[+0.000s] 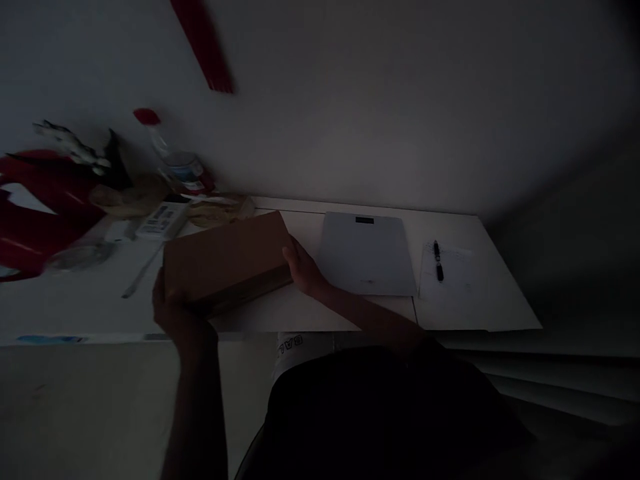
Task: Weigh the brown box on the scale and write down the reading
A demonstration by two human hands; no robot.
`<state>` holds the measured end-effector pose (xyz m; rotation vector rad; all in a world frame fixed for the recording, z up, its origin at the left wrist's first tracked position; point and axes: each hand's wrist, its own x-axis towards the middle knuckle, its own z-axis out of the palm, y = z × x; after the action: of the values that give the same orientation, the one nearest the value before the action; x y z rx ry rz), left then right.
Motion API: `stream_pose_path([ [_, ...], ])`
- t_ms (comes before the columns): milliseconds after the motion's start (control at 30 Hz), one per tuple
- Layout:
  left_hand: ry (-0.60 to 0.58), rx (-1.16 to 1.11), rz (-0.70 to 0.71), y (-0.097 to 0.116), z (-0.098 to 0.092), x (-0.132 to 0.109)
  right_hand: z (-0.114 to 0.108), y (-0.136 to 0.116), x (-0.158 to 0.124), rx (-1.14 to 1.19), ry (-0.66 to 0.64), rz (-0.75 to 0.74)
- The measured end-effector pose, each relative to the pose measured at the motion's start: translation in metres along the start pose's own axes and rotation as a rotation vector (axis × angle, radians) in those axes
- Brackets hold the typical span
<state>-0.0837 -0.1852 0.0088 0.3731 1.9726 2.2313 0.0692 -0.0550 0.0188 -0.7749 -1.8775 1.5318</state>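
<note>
Between my two hands is a brown cardboard box point(227, 257), slightly tilted, over the left part of a white tabletop. My left hand point(175, 310) grips its left end, with most of the fingers out of sight behind the box. At the opposite end, my right hand point(303, 267) presses on the box's right side, thumb toward the top. Just right of that hand lies a flat, pale bathroom scale point(367, 257) with a dark display at its far edge. Farther right, a dark pen point(439, 261) rests on a sheet of paper point(460, 270).
A clear bottle with a red cap point(185, 170) leans at the back left. Near it are a glossy red object point(45, 207), white flowers point(75, 147), a small labelled box point(163, 220) and brown packaging point(220, 208). A wall stands behind the white table point(450, 313). The light is dim.
</note>
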Motion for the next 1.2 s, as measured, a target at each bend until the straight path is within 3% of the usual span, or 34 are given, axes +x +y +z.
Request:
stream_pose_path([
  [200,-0.007,-0.045,0.020,0.012,0.003,-0.006,-0.004,-0.005,-0.004,0.076,0.020,-0.005],
  [367,-0.028,-0.135,0.077,0.031,0.017,-0.015,-0.024,-0.025,-0.011,0.055,0.032,-0.041],
  [633,-0.217,-0.164,0.209,0.054,0.073,-0.035,-0.087,-0.053,-0.029,0.133,0.104,-0.132],
  [867,-0.364,-0.248,0.150,0.064,0.126,-0.070,-0.144,-0.051,-0.052,0.044,0.292,-0.112],
  [1033,-0.465,-0.213,0.128,0.056,0.154,-0.093,-0.178,-0.041,-0.076,0.059,0.400,-0.077],
  [1200,-0.562,-0.162,0.069,0.039,0.170,-0.113,-0.198,-0.025,-0.096,0.059,0.479,-0.039],
])
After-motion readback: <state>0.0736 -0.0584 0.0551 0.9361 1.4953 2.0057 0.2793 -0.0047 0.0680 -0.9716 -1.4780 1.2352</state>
